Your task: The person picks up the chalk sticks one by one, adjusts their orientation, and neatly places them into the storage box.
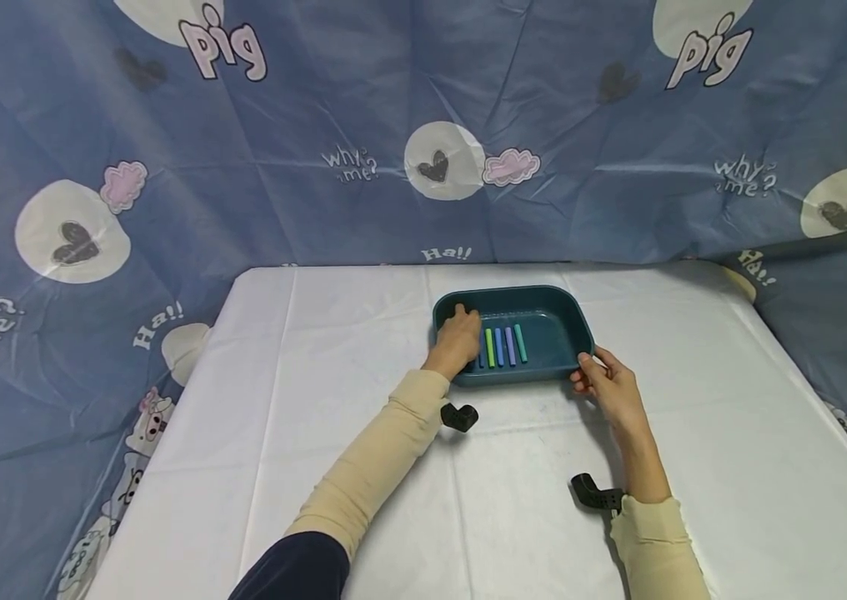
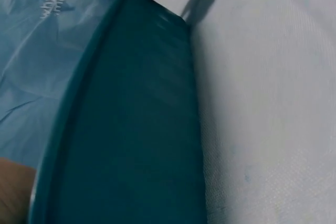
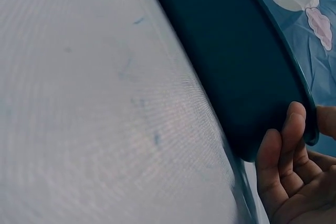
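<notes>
A dark teal tray (image 1: 558, 337) lies on the white-covered table, and several coloured chalk-like sticks (image 1: 509, 346) stand side by side on its floor. My left hand (image 1: 458, 340) reaches over the near rim into the tray's left end, beside the leftmost stick. Its fingertips are mostly hidden, so whether it pinches anything does not show. My right hand (image 1: 607, 383) grips the tray's near right corner, thumb at the rim and fingers against the outer wall. In the right wrist view, those fingers (image 3: 270, 156) press below the rim. The left wrist view is mostly filled by the tray's near outer wall (image 2: 131, 119).
White cloth (image 1: 363, 333) covers the table. Behind it hangs a blue printed curtain (image 1: 303, 125), which also falls along both sides. Black camera mounts (image 1: 459, 417) stick out from both wrists.
</notes>
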Demonstrator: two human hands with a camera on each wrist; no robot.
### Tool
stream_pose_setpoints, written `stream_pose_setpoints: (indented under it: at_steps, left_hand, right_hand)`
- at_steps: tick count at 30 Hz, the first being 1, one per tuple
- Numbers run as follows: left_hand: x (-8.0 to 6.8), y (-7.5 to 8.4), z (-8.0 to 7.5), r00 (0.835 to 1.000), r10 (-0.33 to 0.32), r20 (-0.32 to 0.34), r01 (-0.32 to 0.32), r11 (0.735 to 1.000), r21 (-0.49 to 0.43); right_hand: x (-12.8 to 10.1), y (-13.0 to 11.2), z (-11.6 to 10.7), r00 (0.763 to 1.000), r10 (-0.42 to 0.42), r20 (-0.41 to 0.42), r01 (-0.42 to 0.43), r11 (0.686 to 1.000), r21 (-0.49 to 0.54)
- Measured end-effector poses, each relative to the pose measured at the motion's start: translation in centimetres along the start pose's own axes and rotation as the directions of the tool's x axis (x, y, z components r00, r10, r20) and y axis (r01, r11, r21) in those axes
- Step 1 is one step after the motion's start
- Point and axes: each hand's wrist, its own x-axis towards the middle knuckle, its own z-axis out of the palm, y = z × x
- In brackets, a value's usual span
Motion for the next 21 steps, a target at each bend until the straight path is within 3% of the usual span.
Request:
stream_pose_setpoints:
  at_steps: [4,7,10,14,18,21]
  left_hand:
    - [-0.6,-0.3,-0.1,0.996,0.052,-0.072,-0.054,0.998,-0.018]
    - [-1.4,-0.7,-0.3,0.983,0.124,-0.136,-0.131,0.99,-0.044]
    - [-2.6,-1.4,-0.6,0.961,0.201,-0.19,-0.221,0.971,-0.095]
    - [-4.6,-2.8,-0.4,0.925,0.281,-0.256,-0.335,0.921,-0.199]
    - [-7.0,-4.6,0.0,0.888,0.317,-0.333,-0.414,0.866,-0.279]
    - [-8.7,-6.4,0.5,0.866,0.323,-0.382,-0.443,0.85,-0.285]
  right_hand:
    - [0.2,0.1,0.1,1.0,0.015,0.005,-0.015,1.0,-0.014]
    - [0.4,0.2,0.0,1.0,0.02,0.008,-0.02,1.0,0.001]
    - [0.7,0.3,-0.1,1.0,0.024,0.008,-0.024,0.999,0.027]
    - [0.8,0.7,-0.3,1.0,0.022,0.014,-0.023,0.998,0.051]
    - [0.6,1.0,-0.8,0.999,0.032,-0.004,-0.031,0.998,0.047]
    - [0.3,1.2,-1.2,0.999,0.05,-0.017,-0.049,0.997,0.058]
